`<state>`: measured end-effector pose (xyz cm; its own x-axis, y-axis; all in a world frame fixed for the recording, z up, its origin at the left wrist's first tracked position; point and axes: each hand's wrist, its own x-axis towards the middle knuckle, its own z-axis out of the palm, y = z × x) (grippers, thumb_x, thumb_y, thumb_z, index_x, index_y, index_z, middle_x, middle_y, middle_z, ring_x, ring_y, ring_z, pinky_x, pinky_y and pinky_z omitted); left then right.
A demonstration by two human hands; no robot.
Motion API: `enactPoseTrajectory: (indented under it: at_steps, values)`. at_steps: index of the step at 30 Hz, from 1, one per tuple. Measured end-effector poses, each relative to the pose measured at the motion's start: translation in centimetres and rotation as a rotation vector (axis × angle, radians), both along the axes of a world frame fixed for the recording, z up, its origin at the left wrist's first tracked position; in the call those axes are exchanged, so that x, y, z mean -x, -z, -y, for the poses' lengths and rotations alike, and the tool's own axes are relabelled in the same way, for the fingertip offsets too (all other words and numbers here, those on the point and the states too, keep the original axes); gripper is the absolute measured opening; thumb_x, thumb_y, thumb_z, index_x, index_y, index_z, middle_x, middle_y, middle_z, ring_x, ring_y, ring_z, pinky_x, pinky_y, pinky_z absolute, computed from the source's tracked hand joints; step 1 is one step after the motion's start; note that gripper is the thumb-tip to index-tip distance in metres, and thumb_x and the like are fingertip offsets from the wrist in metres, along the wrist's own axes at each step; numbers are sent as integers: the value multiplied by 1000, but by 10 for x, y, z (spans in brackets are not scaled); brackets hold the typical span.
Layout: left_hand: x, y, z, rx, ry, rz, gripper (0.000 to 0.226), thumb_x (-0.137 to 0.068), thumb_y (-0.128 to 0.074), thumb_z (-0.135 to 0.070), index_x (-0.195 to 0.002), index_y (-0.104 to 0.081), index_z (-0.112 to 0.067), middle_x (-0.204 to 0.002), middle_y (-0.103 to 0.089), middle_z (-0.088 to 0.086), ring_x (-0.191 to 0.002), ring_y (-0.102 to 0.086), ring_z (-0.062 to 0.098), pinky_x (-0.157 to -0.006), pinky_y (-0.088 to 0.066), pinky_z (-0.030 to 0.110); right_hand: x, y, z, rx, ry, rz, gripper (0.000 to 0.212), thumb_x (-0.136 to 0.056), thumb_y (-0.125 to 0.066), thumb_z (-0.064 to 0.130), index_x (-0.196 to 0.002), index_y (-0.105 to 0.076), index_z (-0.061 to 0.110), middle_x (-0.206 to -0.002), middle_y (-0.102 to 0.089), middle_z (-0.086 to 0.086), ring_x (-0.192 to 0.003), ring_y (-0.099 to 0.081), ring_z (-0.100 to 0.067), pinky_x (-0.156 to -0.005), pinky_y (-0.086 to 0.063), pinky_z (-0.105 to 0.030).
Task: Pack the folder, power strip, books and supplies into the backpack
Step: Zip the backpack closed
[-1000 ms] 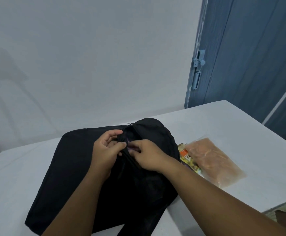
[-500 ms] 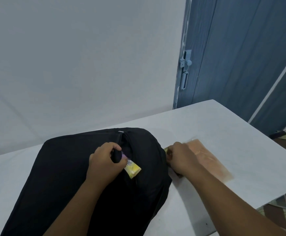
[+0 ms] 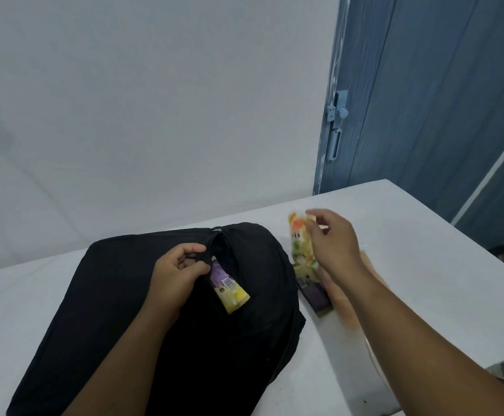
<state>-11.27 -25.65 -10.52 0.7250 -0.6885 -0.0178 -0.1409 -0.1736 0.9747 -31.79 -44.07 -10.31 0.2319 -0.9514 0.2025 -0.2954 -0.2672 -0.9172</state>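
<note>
White table [image 3: 424, 265] meets a pale wall, with a blue door [image 3: 439, 100] at the far right. On it lies the black backpack [image 3: 94, 310], whose left hand [image 3: 175, 274] pinches the zipper edge, a purple-yellow packet [image 3: 229, 291] poking from the slit just right of that grip. Right of the bag the right hand [image 3: 331, 244] — half a second ago low on the table — now holds a blurred snack packet [image 3: 300, 238] raised above the bare tabletop, clear room toward the far right edge.
</note>
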Motion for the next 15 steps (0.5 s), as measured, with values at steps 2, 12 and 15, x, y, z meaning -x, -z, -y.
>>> enactPoseTrajectory:
  at_steps: [2, 12, 15]
  values:
    - [3, -6, 0, 72, -46, -37, 34, -78, -65, 14, -95, -72, -15, -76, -65, 4, -74, -60, 16, -68, -49, 26, -11, -19, -13, 47, -30, 156, 15, -98, -58, 23, -109, -65, 31, -104, -67, 16, -90, -62, 3, -76, -47, -9]
    - [10, -28, -1, 140, -120, 116, 36, -77, -67, 11, -93, -72, -20, -68, -55, 1, -61, -49, 8, -59, -45, 19, -83, 21, -86, -170, -475, -195, 28, -94, -58, 18, -121, -65, 25, -94, -67, 9, -87, -63, -8, -76, -47, -17]
    - [12, -24, -4, 114, -108, 132, 37, -78, -66, 8, -93, -73, -25, -67, -55, -5, -62, -50, 8, -59, -44, 22, -84, 22, -88, -22, -435, -237, 17, -88, -69, 23, -105, -65, 23, -83, -67, 6, -76, -63, -8, -71, -54, -26]
